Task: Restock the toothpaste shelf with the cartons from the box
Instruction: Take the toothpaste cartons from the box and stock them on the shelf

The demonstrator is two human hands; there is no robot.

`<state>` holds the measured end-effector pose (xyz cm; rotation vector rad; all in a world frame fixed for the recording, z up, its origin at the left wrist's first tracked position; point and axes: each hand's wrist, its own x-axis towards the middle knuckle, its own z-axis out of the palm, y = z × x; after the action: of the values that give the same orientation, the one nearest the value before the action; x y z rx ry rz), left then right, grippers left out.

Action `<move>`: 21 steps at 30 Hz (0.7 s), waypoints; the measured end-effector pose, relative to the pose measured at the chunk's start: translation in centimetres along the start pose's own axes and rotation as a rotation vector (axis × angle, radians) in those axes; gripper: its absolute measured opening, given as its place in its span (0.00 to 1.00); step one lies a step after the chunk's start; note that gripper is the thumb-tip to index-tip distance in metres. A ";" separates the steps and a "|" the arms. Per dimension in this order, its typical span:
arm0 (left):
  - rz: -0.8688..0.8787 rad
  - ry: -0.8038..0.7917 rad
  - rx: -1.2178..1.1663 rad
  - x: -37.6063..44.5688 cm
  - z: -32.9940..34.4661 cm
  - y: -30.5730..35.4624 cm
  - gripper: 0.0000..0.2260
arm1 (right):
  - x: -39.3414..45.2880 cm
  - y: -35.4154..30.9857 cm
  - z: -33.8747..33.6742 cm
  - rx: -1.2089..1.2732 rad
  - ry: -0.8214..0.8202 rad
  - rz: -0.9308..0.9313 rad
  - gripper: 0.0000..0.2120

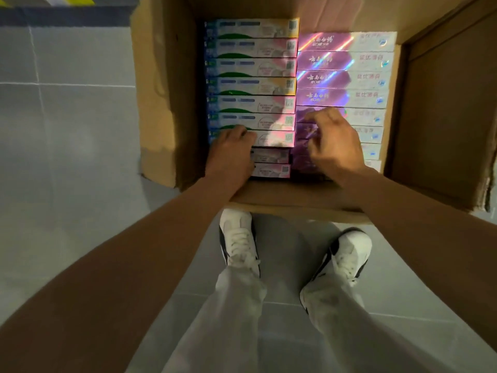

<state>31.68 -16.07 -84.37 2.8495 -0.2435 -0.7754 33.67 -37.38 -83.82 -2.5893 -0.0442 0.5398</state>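
Observation:
An open cardboard box stands on the floor in front of my feet. Inside lie two columns of toothpaste cartons: white, green and pink cartons on the left, shiny purple cartons on the right. My left hand is down in the box, its fingers curled over the left end of a near pink carton. Over the near purple cartons hovers my right hand, its fingers bent and touching their tops. Whether either hand has a carton gripped cannot be told. No shelf is in view.
The box flaps stand open on the left and right. Grey floor tiles spread to the left. My white shoes stand just short of the box's near wall. A yellow-striped edge runs along the top left.

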 end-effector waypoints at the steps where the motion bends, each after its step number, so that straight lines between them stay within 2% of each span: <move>1: 0.016 0.021 0.037 0.3 0.2 -0.1 0.25 | 0.3 0.1 0.3 0.000 -0.008 0.011 0.21; 4: 0.016 0.087 0.179 0.8 0.8 -0.5 0.22 | 0.8 0.4 0.7 0.021 0.015 0.018 0.20; 6: -0.017 0.061 0.233 1.1 0.9 -0.7 0.20 | 0.8 0.7 0.6 0.051 0.039 0.015 0.20; 9: -0.041 0.031 0.182 1.3 0.6 -0.7 0.18 | 0.4 1.3 -0.1 0.081 0.060 0.024 0.21; 11: -0.053 0.054 0.036 0.8 -0.2 -0.4 0.18 | 0.0 1.8 -0.6 0.086 0.083 0.045 0.20; 16: -0.176 0.096 -0.539 -1.6 -3.9 -0.2 0.22 | 0.2 0.6 -0.8 0.029 0.053 0.033 0.21; 19: -0.368 0.045 -0.918 -1.8 -5.4 -1.1 0.21 | 1.9 -1.0 1.1 -0.026 -0.002 -0.089 0.22; 21: -0.454 0.014 -1.082 -1.6 -5.8 -1.8 0.20 | 3.1 -1.7 2.9 -0.085 -0.007 -0.228 0.24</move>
<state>33.50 -13.29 -79.01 1.8589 0.6526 -0.6548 35.54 -34.15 -86.45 -2.6181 -0.3675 0.4716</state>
